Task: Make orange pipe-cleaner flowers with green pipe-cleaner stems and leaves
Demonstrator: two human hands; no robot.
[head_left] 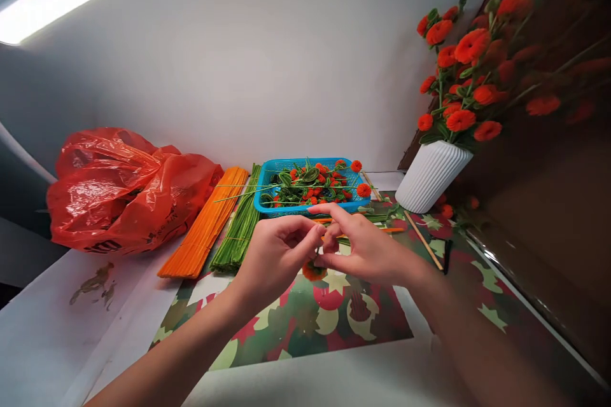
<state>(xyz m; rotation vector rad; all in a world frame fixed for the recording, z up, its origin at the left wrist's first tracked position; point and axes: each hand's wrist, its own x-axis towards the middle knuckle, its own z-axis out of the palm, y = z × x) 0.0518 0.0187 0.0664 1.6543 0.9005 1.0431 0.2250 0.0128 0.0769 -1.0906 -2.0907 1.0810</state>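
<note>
A small orange pipe-cleaner flower [314,272] hangs head down beneath my fingertips, with a bit of green at its base. My left hand [281,248] is closed, thumb and index finger pinched together just above the flower. Facing it, my right hand [356,245] is also closed around the flower's green base, its index finger stretched out to the left. The fingers hide most of the stem, so I cannot see exactly where each one grips it. Behind my hands is a blue basket [265,208] of orange flowers and green leaves.
Bundles of orange pipe cleaners [205,222] and green pipe cleaners [238,229] lie left of the basket, beside a red plastic bag [124,191]. A white ribbed vase [429,178] of orange flowers stands at right, near a thin wooden stick [423,240]. A patterned mat [267,343] covers the table.
</note>
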